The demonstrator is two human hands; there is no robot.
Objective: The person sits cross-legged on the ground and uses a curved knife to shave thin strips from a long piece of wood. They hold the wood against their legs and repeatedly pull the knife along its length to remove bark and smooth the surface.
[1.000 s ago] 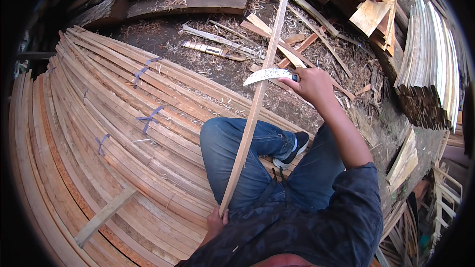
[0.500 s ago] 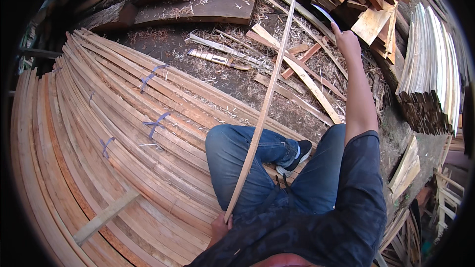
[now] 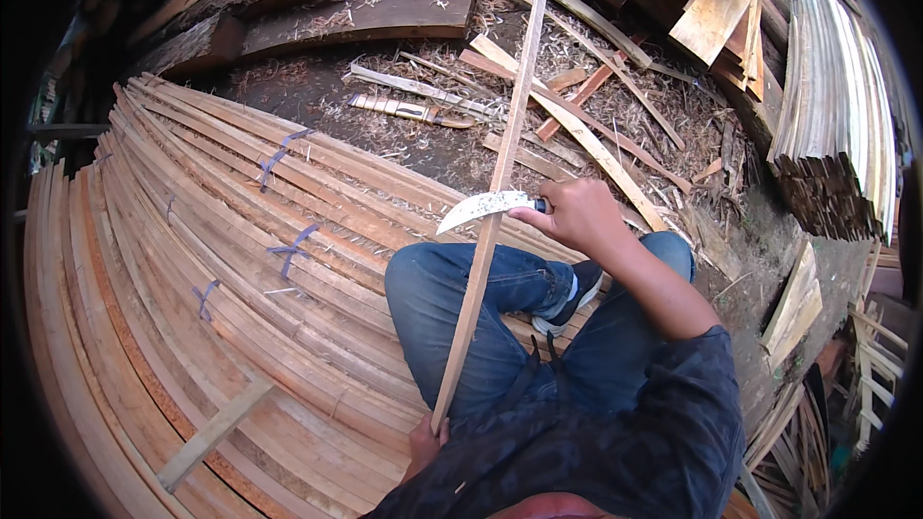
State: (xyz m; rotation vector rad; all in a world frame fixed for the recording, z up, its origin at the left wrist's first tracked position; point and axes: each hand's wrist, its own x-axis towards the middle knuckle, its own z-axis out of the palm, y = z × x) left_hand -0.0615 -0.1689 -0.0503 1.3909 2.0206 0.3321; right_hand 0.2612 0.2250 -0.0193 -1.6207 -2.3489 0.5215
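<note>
My left hand (image 3: 425, 442), low beside my hip, is closed round the lower end of a long wooden strip (image 3: 483, 252). The strip slants up and away across my thigh and tapers to a point at the far end. My right hand (image 3: 577, 216) grips the dark handle of a knife (image 3: 488, 209) above my legs. Its curved, speckled pale blade lies across the strip near mid-length and covers part of it, pointing left. Most of the handle is hidden in my fist.
Long wooden strips (image 3: 317, 356), some tied with purple bands (image 3: 293, 248), spread beneath me and to the left. Shavings, offcuts and a sheath-like wooden piece (image 3: 409, 110) litter the ground ahead. Thick timbers (image 3: 365, 8) lie at the far left, stacked slats (image 3: 836, 115) at the right.
My right hand has brought the knife from far up ahead, near the strip's tip, back toward me and left onto the strip's middle. My left hand keeps its hold.
</note>
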